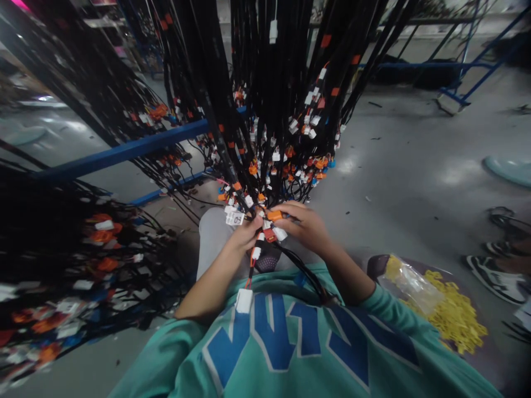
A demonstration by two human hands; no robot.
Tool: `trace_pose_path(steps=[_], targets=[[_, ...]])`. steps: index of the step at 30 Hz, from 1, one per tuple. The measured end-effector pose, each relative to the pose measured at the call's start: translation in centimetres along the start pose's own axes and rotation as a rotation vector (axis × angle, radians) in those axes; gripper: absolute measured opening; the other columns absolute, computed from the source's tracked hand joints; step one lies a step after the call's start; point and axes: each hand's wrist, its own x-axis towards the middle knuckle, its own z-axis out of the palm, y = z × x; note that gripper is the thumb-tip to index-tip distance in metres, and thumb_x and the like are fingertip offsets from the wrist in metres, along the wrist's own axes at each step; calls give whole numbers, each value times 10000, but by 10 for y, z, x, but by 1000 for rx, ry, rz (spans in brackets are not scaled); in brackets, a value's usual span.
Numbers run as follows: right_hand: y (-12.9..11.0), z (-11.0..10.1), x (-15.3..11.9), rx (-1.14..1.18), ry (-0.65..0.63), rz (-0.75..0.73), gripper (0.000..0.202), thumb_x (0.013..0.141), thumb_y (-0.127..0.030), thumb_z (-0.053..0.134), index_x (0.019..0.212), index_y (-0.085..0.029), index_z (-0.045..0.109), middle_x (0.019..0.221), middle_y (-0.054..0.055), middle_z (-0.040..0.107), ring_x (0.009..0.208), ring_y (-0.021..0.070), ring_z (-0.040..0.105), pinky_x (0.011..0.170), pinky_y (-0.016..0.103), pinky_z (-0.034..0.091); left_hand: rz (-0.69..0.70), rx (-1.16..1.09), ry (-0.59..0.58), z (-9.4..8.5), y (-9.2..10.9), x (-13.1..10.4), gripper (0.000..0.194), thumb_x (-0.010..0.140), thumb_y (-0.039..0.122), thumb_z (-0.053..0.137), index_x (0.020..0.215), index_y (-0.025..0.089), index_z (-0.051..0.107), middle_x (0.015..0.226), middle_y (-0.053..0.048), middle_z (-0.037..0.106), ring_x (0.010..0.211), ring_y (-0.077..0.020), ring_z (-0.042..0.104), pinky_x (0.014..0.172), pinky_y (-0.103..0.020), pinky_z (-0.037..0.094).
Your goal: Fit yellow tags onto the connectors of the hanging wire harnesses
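Note:
Over my lap, both hands meet at the end of a black wire harness (224,149) that hangs down from above. My left hand (244,232) is closed round the harness beside a white tag (234,217) with a printed mark. In the fingers of my right hand (305,224) is an orange connector (274,215). Just below it are a red connector (270,235) and a white one (281,234). A larger white connector (244,300) dangles on red and black wires against my green shirt. Black cables (299,262) run from under my right hand toward my waist.
Many more harnesses (269,83) hang ahead, with white, orange and blue connectors at their ends. A blue rail (124,149) crosses at left, above another connector bunch (103,237). Yellow plastic pieces (454,312) and a clear bag lie at right, near another person's shoe (495,279).

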Motion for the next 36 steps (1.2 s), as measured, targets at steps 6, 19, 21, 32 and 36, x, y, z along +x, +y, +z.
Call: trace_pose_path(steps=[6, 19, 21, 32, 36], targets=[[3, 3, 9, -89, -11, -60, 245, 855, -291, 549, 1039, -195, 680, 975, 65, 674, 902, 167, 610, 804, 289, 490, 21, -60, 31, -1, 6, 3, 480, 423, 382, 864, 732, 129, 597, 667, 3, 649, 551, -124, 594, 601, -277, 502], [2, 7, 9, -68, -52, -35, 372, 909, -333, 419, 1172, -138, 595, 1122, 129, 621, 1065, 198, 565, 931, 346, 448, -32, -81, 7, -8, 9, 6, 213, 547, 239, 710, 682, 147, 574, 550, 15, 601, 460, -112, 547, 508, -243, 473], [5, 7, 5, -19, -31, 13, 383, 900, -345, 422, 1172, -136, 590, 1103, 127, 628, 1047, 200, 573, 918, 349, 455, -27, -74, 20, -12, 10, 8, 202, 555, 271, 698, 650, 148, 569, 524, 7, 591, 424, -110, 526, 452, -232, 454], [69, -18, -66, 267, 48, 509, 399, 813, -482, 497, 987, -161, 657, 832, 71, 685, 679, 157, 628, 633, 286, 515, 77, -19, 245, -8, 27, 26, 249, 727, 391, 587, 617, 180, 516, 449, 45, 451, 326, -71, 379, 362, -210, 340], [107, -52, -141, -45, -30, 713, 301, 811, -366, 498, 928, -152, 676, 858, 96, 697, 728, 187, 646, 664, 290, 501, 39, 57, 237, 0, 29, 30, 255, 722, 406, 586, 600, 201, 496, 424, 42, 431, 339, -99, 394, 377, -230, 353]])
